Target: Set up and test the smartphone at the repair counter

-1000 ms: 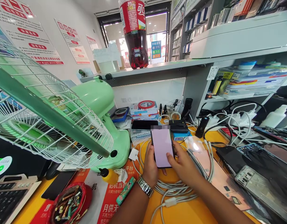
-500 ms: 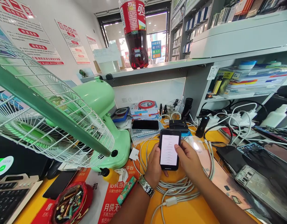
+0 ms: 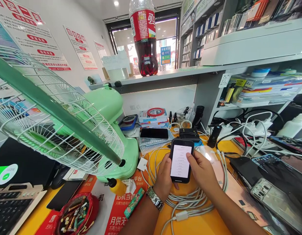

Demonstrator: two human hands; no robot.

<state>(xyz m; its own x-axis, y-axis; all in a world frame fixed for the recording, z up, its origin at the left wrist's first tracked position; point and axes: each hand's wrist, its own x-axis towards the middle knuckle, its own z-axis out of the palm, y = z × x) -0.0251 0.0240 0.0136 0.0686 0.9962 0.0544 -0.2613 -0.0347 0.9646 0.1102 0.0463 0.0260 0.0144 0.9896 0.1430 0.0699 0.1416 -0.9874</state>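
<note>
A black smartphone [image 3: 181, 163] stands tilted upright in front of me, its lit white screen filled with lines of small text. My left hand [image 3: 165, 173] grips its left edge, thumb along the side and a fingertip showing beneath. On the other side my right hand [image 3: 202, 168] supports the phone, with the thumb resting on the screen's upper right. Below both hands lies a coil of pale grey cable [image 3: 187, 204] on the yellow desktop. A second dark phone [image 3: 154, 133] lies flat behind, on bubble wrap.
A green fan [image 3: 109, 130] takes up the left side, beside a keyboard [image 3: 15, 209]. A red bowl of cigarette butts [image 3: 77, 212] sits at front left. Phone parts [image 3: 271, 195] lie to the right. A cola bottle [image 3: 147, 42] stands on the shelf above.
The whole view has shifted slightly, so things appear a little lower and further right. Text on the phone's screen has moved slightly. Both hands keep the same hold.
</note>
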